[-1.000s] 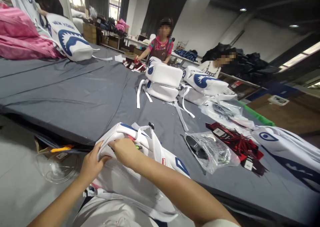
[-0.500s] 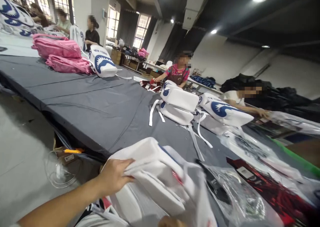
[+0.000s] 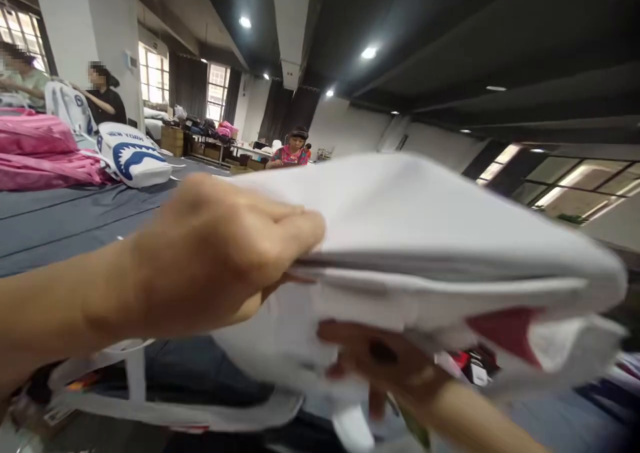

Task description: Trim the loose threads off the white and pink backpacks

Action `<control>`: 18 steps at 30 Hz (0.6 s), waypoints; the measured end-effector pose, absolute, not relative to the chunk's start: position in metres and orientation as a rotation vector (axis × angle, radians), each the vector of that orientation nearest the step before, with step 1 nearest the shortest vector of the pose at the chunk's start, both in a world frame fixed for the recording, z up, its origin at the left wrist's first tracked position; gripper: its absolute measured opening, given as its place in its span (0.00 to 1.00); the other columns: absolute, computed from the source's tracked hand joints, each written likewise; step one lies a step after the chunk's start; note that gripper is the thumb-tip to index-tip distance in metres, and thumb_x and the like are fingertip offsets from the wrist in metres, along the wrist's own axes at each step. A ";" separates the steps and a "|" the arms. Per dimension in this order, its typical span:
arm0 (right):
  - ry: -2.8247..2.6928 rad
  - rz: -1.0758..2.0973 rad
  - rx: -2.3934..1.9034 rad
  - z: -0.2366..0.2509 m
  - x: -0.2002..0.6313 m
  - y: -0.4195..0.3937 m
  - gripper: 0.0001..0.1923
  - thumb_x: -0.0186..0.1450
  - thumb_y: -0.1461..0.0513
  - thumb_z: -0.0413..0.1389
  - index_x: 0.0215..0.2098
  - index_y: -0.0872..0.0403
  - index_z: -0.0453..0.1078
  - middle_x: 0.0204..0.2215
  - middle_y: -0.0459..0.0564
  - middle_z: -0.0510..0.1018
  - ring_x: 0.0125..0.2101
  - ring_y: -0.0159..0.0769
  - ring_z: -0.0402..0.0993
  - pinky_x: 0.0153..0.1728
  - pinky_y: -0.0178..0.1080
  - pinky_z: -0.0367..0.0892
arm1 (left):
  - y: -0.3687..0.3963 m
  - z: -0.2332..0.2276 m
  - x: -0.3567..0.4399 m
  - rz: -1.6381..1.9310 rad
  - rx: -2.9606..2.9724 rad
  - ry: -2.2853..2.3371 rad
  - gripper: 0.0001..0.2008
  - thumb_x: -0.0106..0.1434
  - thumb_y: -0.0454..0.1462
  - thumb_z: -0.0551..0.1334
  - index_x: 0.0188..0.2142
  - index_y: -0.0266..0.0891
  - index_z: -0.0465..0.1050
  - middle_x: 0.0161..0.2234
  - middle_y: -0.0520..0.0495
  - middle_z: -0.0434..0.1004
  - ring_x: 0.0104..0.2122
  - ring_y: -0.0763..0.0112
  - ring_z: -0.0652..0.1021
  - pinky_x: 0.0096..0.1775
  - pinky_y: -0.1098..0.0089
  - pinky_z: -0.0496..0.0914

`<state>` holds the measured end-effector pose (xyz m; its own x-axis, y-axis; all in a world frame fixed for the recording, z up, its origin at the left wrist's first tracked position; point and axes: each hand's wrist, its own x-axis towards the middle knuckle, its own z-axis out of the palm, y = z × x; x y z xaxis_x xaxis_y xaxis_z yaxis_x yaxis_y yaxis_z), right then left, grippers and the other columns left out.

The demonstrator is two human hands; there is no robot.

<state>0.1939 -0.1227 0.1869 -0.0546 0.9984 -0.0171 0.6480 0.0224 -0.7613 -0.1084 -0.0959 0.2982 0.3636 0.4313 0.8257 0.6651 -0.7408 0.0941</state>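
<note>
A white backpack [image 3: 400, 206] is lifted up close in front of me, tilted, its opening edge turned toward me. My left hand [image 3: 225, 246] is closed on the edge of the backpack, thumb and fingers pinching the white fabric. Below that edge, my right hand [image 3: 390, 360] reaches in from the lower right, blurred, with its fingers apart at the underside or opening of the bag; whether it touches the fabric I cannot tell. A dark red patch shows inside the bag's folds. White straps [image 3: 200, 410] hang below on the left.
On the dark grey table cover [image 3: 75, 220] at left lie pink backpacks [image 3: 40, 146] and a white backpack with a blue shark-mouth print [image 3: 133, 156]. Red and black packaging [image 3: 477, 363] shows under the raised bag. Co-workers sit beyond, one in a patterned pink top [image 3: 295, 153].
The white backpack has come up from the table edge toward the camera, with my left hand gripping it. My right hand has risen into view beneath it. The view has swung right.
</note>
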 end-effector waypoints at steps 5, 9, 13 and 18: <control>-1.496 0.542 -1.143 0.306 0.198 0.066 0.16 0.59 0.59 0.59 0.45 0.58 0.76 0.44 0.59 0.80 0.40 0.44 0.82 0.20 0.31 0.74 | -0.006 0.348 -0.032 -1.008 -1.878 -0.887 0.30 0.71 0.45 0.37 0.60 0.36 0.67 0.47 0.54 0.80 0.58 0.57 0.73 0.50 0.46 0.70; -1.500 0.675 -1.039 0.281 0.228 0.139 0.31 0.62 0.61 0.56 0.64 0.53 0.62 0.54 0.57 0.75 0.38 0.41 0.82 0.21 0.37 0.76 | 0.143 0.356 0.041 -1.077 -1.829 -0.966 0.28 0.71 0.37 0.37 0.65 0.24 0.54 0.65 0.42 0.63 0.67 0.60 0.57 0.60 0.49 0.61; -1.792 0.820 -1.439 0.160 0.292 0.115 0.17 0.68 0.55 0.54 0.53 0.50 0.73 0.39 0.51 0.83 0.38 0.40 0.80 0.40 0.41 0.76 | 0.298 0.321 0.094 -1.085 -2.025 -1.051 0.25 0.72 0.35 0.43 0.63 0.21 0.56 0.68 0.34 0.56 0.68 0.59 0.55 0.64 0.48 0.55; -1.497 0.736 -2.310 0.067 0.365 0.019 0.20 0.70 0.50 0.50 0.50 0.53 0.74 0.32 0.50 0.83 0.36 0.44 0.81 0.39 0.41 0.70 | 0.440 0.189 0.147 -0.897 -2.448 -1.081 0.26 0.72 0.40 0.43 0.50 0.10 0.62 0.58 0.36 0.66 0.63 0.38 0.61 0.48 0.40 0.63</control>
<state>0.3654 0.0195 0.0673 0.3288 0.9083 -0.2586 0.7593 -0.4171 -0.4996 0.1475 0.4396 0.1891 0.5169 0.5479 0.6577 0.7474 -0.6634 -0.0347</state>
